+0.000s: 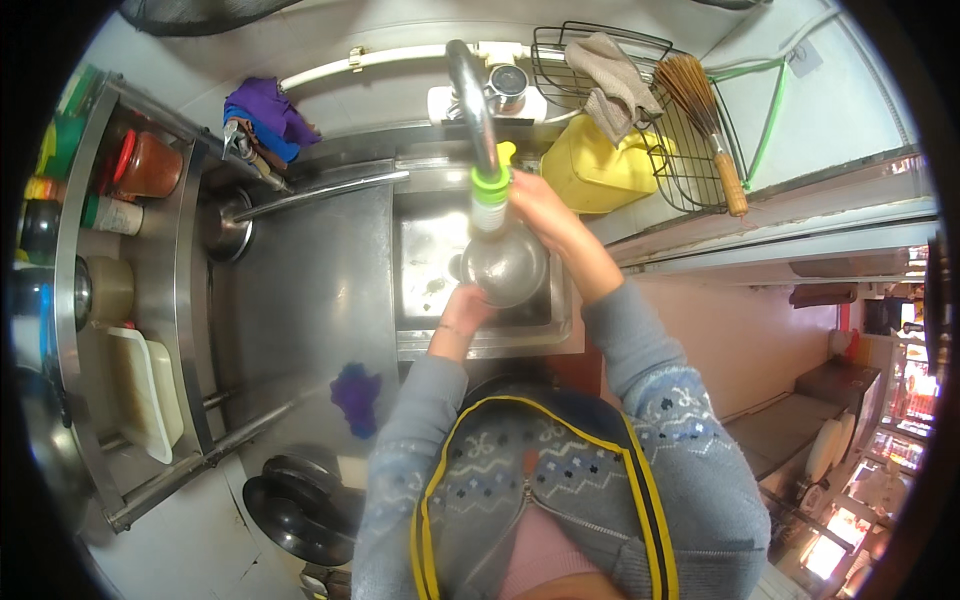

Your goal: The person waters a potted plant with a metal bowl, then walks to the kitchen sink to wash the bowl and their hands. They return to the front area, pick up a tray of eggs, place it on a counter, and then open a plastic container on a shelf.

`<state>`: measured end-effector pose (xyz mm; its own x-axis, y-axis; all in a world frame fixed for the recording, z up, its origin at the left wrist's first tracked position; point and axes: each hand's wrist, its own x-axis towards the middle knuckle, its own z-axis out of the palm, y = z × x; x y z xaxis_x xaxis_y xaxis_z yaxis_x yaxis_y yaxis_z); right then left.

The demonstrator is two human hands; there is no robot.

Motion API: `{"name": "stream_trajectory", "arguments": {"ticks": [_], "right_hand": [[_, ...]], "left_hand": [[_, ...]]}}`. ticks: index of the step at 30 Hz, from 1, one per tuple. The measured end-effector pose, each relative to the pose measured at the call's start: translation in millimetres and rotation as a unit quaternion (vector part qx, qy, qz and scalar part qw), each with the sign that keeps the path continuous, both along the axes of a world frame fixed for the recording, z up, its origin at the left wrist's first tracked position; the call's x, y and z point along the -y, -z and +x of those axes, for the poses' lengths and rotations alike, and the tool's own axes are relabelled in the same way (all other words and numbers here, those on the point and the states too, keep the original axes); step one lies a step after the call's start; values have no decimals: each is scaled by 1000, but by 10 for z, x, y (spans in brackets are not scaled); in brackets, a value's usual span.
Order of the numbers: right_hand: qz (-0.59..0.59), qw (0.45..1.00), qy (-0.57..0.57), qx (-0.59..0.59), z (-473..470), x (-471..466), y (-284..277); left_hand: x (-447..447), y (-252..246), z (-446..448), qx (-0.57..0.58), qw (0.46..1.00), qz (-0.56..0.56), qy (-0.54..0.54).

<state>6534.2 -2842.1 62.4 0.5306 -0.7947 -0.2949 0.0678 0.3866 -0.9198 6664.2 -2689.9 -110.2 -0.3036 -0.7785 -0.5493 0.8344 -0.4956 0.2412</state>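
Note:
A round, shiny bowl-like vessel (pixel 506 262) is over the stainless steel sink (pixel 559 341), under a tap (pixel 476 105) with a green and white spout fitting (pixel 489 196). My left hand (pixel 466 306) grips the vessel's near left edge. Up at the fitting, my right hand (pixel 536 201) touches or lies just beside its right side; its fingertips are partly hidden, and blur makes their grip unclear.
A yellow plastic jug (pixel 596 169) stands behind the sink on the right, beside a wire rack (pixel 675 176) bearing a cloth and a bamboo brush (pixel 705 120). A purple cloth (pixel 356 399) lies on the steel counter (pixel 315 262). Shelves (pixel 191 300) with jars are left.

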Motion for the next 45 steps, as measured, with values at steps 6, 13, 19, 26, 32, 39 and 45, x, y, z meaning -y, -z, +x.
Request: {"name": "stream_trajectory", "arguments": {"ticks": [6, 13, 19, 26, 32, 39, 45], "right_hand": [[107, 942, -52, 313, 609, 211, -713], [31, 978, 38, 202, 313, 105, -579], [-48, 978, -14, 203, -62, 55, -345], [-391, 876, -50, -277, -440, -237, 206], [-577, 733, 1, -360, -487, -468, 515], [-560, 746, 4, -361, -635, -497, 409], [-592, 700, 224, -331, -881, -226, 104]], "left_hand": [[-100, 82, 195, 31, 998, 5, -49], [-74, -282, 201, 325, 940, 66, -78], [83, -442, 323, 390, 916, 67, -63], [224, -444, 274, 509, 858, 64, 12], [376, -256, 223, 698, 712, -68, -30], [352, -504, 49, 857, 507, -56, 74], [481, -960, -26, 794, 604, -66, 14]]}}
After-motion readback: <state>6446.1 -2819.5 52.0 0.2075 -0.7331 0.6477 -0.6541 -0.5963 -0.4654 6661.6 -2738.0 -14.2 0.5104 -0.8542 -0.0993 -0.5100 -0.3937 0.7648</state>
